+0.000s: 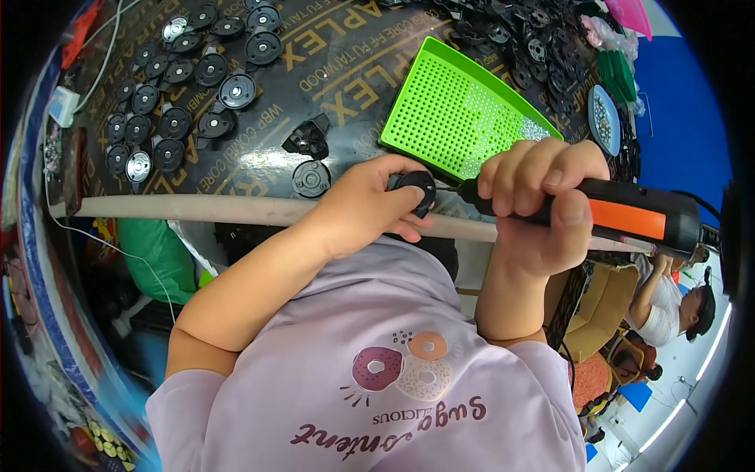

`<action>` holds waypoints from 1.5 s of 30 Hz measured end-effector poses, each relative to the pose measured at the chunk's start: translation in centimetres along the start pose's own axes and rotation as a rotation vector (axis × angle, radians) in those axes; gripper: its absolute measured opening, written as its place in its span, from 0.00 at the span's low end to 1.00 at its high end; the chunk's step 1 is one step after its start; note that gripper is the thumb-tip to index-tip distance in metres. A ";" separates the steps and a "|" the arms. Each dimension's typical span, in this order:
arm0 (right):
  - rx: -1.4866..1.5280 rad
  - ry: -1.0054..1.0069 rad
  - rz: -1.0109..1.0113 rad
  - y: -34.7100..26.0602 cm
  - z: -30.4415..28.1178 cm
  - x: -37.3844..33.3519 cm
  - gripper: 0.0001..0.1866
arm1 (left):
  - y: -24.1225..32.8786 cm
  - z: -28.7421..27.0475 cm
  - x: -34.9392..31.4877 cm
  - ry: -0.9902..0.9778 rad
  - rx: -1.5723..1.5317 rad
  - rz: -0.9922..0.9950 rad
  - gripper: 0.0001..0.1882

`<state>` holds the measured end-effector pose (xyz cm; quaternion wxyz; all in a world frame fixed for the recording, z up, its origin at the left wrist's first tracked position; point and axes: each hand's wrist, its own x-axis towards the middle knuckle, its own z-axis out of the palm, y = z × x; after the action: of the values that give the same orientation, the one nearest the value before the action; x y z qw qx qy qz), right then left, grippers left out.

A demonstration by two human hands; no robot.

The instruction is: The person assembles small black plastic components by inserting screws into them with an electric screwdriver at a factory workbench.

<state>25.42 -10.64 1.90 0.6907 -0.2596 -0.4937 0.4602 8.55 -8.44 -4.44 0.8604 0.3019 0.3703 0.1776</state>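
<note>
Screwdriver (pixel 629 218), black and orange, sits gripped in your right hand (pixel 543 193), pointing at the round black part (pixel 425 186) your left hand (pixel 376 190) pinches near a green tray (pixel 432 102).

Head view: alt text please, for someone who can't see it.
The left hand holds a round black part while the right hand grips an orange-and-black power screwdriver pointed at it. Beyond lie a green tray and, to the left, more black parts on a dark table.

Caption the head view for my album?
Left hand holds a round black part; right hand grips a black-and-orange power tool near a green tray.
</note>
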 end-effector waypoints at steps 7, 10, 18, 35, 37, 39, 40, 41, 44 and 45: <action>-0.041 -0.022 -0.027 0.9 0.3 -0.2 0.11 | -0.3 -0.1 -0.1 -0.019 -0.010 0.015 0.15; -0.064 -0.046 -0.009 1.3 0.2 -0.2 0.13 | -0.4 -0.1 0.0 -0.018 -0.015 0.012 0.16; 0.028 -0.115 0.066 1.4 -0.7 0.1 0.13 | -0.6 -0.2 -0.1 -0.030 0.023 0.060 0.16; -0.221 0.199 -0.187 0.3 -4.2 2.8 0.10 | -0.2 1.0 -1.7 -0.085 0.173 0.133 0.14; -0.249 0.231 -0.160 1.1 -4.9 3.3 0.10 | -0.1 1.2 -2.3 -0.149 0.080 0.168 0.16; -0.252 0.262 -0.134 1.7 -4.5 3.6 0.10 | 0.5 1.0 -2.6 -0.137 0.129 0.138 0.15; -0.286 0.276 -0.103 1.9 -4.5 3.7 0.10 | 0.9 1.0 -2.7 -0.115 0.174 0.112 0.15; -0.312 0.304 -0.091 2.0 -4.4 3.8 0.10 | 0.8 0.8 -2.5 -0.117 0.177 0.111 0.15; -0.302 0.312 -0.082 2.7 -5.1 3.9 0.10 | -0.3 0.3 -1.7 -0.101 0.156 0.100 0.16; -0.300 0.311 -0.083 2.7 -5.1 4.0 0.10 | -0.5 0.2 -1.6 -0.079 0.113 0.098 0.15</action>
<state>29.47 -5.36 -0.48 0.7306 -0.4068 -0.4542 0.3073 7.71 -9.75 -3.86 0.8463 0.3742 0.3303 0.1862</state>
